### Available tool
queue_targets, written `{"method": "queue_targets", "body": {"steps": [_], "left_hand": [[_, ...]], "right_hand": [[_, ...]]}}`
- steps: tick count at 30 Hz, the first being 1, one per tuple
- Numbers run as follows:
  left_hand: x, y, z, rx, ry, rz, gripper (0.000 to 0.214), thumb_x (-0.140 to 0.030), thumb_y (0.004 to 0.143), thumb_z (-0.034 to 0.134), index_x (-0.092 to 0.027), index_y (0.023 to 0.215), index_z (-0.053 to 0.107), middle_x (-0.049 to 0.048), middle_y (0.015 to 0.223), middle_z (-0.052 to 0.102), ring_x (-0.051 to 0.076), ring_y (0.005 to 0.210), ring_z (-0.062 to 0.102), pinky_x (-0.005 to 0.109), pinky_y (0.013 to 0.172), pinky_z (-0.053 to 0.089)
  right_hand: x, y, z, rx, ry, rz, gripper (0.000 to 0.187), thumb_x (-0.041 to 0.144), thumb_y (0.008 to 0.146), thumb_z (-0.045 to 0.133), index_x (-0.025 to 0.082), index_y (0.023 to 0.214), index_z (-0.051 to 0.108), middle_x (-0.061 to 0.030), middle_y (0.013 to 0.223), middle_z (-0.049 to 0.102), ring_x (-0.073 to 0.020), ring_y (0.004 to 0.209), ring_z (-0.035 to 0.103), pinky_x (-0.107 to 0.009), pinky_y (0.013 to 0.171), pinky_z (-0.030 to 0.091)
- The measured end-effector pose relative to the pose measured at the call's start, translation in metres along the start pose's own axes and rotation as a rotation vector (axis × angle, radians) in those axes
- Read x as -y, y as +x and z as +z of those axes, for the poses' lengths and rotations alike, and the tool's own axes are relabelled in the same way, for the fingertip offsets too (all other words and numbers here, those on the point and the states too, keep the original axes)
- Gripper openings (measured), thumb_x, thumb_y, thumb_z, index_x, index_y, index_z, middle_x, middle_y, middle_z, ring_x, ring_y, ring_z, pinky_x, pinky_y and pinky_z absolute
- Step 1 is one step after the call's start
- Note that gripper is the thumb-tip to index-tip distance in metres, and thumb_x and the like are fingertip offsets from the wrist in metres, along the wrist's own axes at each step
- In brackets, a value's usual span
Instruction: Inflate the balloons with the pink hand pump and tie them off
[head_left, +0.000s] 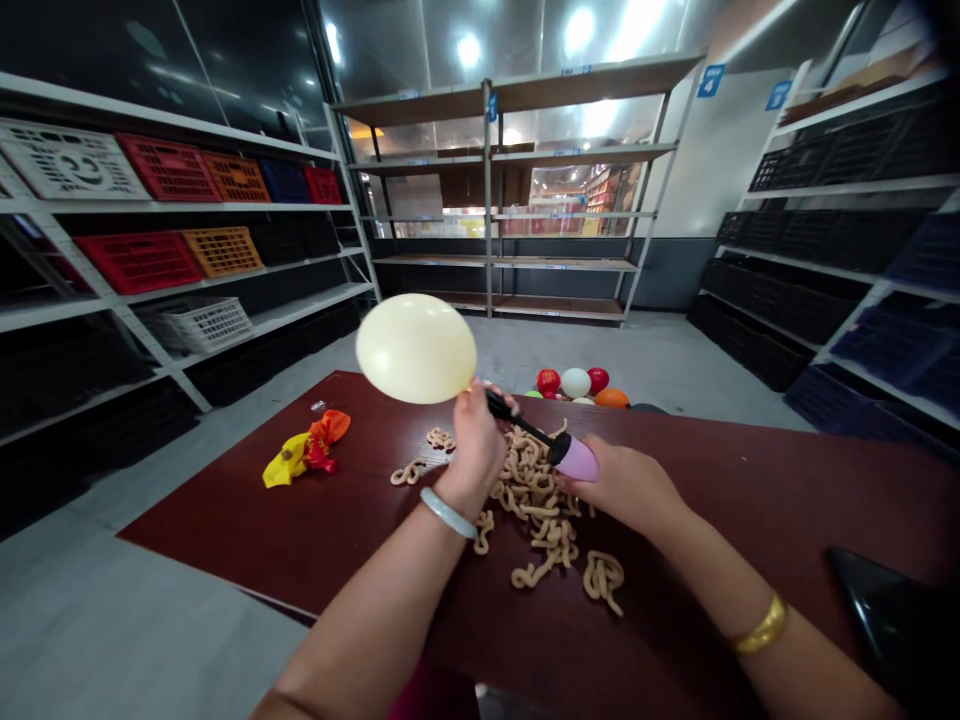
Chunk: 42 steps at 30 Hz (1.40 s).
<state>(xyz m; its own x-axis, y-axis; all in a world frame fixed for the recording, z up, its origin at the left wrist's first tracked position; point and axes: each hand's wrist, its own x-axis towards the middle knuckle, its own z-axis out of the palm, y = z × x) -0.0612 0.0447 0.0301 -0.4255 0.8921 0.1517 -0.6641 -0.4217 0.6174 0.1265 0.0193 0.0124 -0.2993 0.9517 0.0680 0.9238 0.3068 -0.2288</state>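
A pale yellow inflated balloon [416,348] sits on the black nozzle of a small pink hand pump [576,458]. My left hand [475,445] is closed around the balloon's neck at the nozzle tip. Gripping the pump's pink body just to the right is my right hand [626,485]. Both hands hover over a pile of tan balloon clips [536,495] on the dark red table [300,520].
Flat yellow, orange and red balloons [307,450] lie at the table's left. Several inflated balloons [576,385] rest on the floor beyond the far edge. A black device [892,620] lies at the right. Shelves with crates line the walls.
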Motion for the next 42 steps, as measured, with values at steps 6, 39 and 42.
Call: {"method": "queue_targets", "body": {"steps": [6, 39, 42], "left_hand": [[-0.027, 0.041, -0.022, -0.133, 0.001, 0.062, 0.017, -0.023, 0.088, 0.059, -0.020, 0.078, 0.044, -0.0027, 0.064, 0.051, 0.012, 0.053, 0.053, 0.025, 0.051, 0.041], [-0.029, 0.034, -0.021, -0.115, -0.012, 0.084, 0.021, -0.027, 0.084, 0.065, -0.020, 0.079, 0.046, -0.0029, 0.065, 0.052, 0.012, 0.054, 0.053, 0.025, 0.052, 0.042], [-0.009, 0.019, -0.015, -0.069, -0.027, 0.039, 0.023, -0.028, 0.082, 0.067, -0.020, 0.078, 0.046, -0.0030, 0.066, 0.052, 0.012, 0.055, 0.053, 0.026, 0.053, 0.043]], "right_hand": [[-0.012, 0.001, -0.001, -0.012, -0.043, -0.035, 0.053, 0.064, 0.079, 0.059, 0.024, 0.114, 0.061, -0.0085, 0.095, 0.073, -0.0286, 0.083, 0.068, -0.033, 0.064, 0.040], [-0.006, -0.002, -0.009, -0.048, -0.052, -0.060, 0.042, 0.057, 0.080, 0.060, 0.024, 0.106, 0.061, -0.0081, 0.091, 0.073, -0.0299, 0.085, 0.070, -0.033, 0.066, 0.041], [-0.005, -0.003, -0.007, -0.047, -0.070, -0.070, 0.040, 0.056, 0.080, 0.060, 0.023, 0.102, 0.060, -0.0083, 0.090, 0.073, -0.0299, 0.084, 0.070, -0.033, 0.066, 0.041]]}}
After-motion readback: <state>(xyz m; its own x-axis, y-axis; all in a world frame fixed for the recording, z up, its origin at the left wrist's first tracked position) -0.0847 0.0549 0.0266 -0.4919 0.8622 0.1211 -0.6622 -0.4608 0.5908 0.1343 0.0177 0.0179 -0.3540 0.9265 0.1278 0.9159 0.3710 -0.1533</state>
